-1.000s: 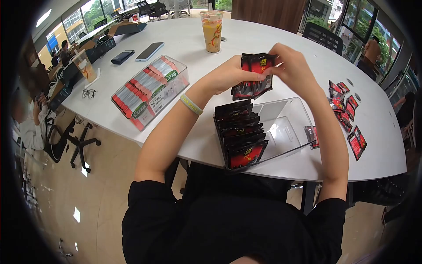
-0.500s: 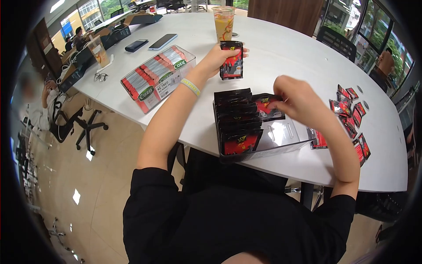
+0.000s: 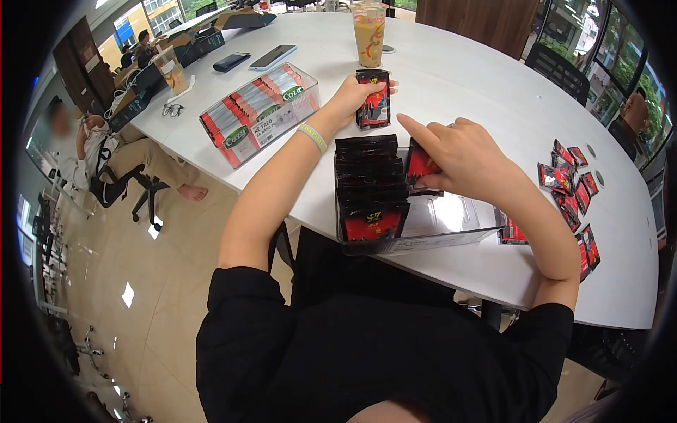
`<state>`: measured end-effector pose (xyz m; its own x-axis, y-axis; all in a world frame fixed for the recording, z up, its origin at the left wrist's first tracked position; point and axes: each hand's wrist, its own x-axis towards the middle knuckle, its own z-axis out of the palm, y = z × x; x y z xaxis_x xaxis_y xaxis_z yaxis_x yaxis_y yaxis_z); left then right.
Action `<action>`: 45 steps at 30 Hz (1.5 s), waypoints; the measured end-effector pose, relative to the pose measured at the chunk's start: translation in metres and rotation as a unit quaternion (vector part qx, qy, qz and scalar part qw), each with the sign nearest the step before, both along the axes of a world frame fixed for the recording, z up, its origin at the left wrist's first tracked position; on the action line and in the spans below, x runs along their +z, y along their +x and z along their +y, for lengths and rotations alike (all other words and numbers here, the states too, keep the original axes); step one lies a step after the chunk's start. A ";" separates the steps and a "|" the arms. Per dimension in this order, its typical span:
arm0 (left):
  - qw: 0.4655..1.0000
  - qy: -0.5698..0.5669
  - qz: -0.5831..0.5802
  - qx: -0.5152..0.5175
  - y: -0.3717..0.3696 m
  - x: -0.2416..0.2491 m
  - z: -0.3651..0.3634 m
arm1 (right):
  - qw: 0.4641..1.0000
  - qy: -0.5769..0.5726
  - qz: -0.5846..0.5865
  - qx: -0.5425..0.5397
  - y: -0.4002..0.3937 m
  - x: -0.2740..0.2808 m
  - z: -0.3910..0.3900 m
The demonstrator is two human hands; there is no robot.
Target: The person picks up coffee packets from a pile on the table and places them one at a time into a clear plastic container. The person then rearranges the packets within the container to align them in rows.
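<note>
My left hand (image 3: 350, 100) is closed on black-and-red coffee sachets (image 3: 374, 111), held upright beyond the box with the thumb across the front. A clear plastic box (image 3: 451, 240) sits at the table's near edge, its left side packed with a row of standing coffee sachets (image 3: 370, 224). Over the box's far side is my right hand (image 3: 462, 156), index finger stretched out, thumb and other fingers gripping another coffee sachet (image 3: 421, 168) beside the row. That sachet is partly hidden by the fingers.
Loose sachets (image 3: 564, 187) lie scattered on the right of the white table (image 3: 486, 84). To the left stands a clear box of Cozy tea packets (image 3: 261, 116). Farther back are two phones (image 3: 273, 57), a drink cup (image 3: 369, 35) and glasses (image 3: 173, 110). A seated person (image 3: 92, 151) is at left.
My right hand has brought its sachet left and lower against the row, and its index finger is now stretched out. My left hand still holds its sachets at about the same place.
</note>
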<state>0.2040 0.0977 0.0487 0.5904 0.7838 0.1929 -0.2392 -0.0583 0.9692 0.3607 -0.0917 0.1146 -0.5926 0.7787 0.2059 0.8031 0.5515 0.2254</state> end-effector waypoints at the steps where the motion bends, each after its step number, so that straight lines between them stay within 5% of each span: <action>1: 1.000 -0.006 -0.004 0.006 0.001 -0.001 0.000 | 1.000 -0.007 -0.006 -0.011 -0.002 0.001 0.001; 20: 0.998 -0.027 -0.017 -0.048 0.007 -0.007 -0.014 | 0.999 0.007 0.044 0.020 -0.002 -0.008 0.016; 23: 0.997 -0.018 -0.031 -0.063 0.011 -0.011 -0.012 | 0.995 0.038 0.082 0.045 0.004 -0.008 0.021; 26: 0.997 0.003 -0.037 -0.071 0.016 -0.011 -0.019 | 0.967 0.069 0.238 0.063 0.019 0.003 0.036; 29: 0.999 0.013 -0.026 -0.046 0.024 -0.007 -0.020 | 0.959 0.069 0.275 -0.019 0.038 0.020 0.065; 33: 0.996 0.009 -0.059 -0.073 0.030 0.003 -0.027 | 0.970 0.028 0.225 0.084 0.039 0.001 0.102; 37: 0.997 0.009 -0.053 -0.058 0.028 -0.002 -0.024 | 0.967 -0.011 0.253 0.016 0.034 -0.007 0.099; 45: 0.999 0.028 -0.025 -0.035 0.011 0.009 -0.023 | 0.930 0.191 0.315 -0.002 0.056 0.050 0.057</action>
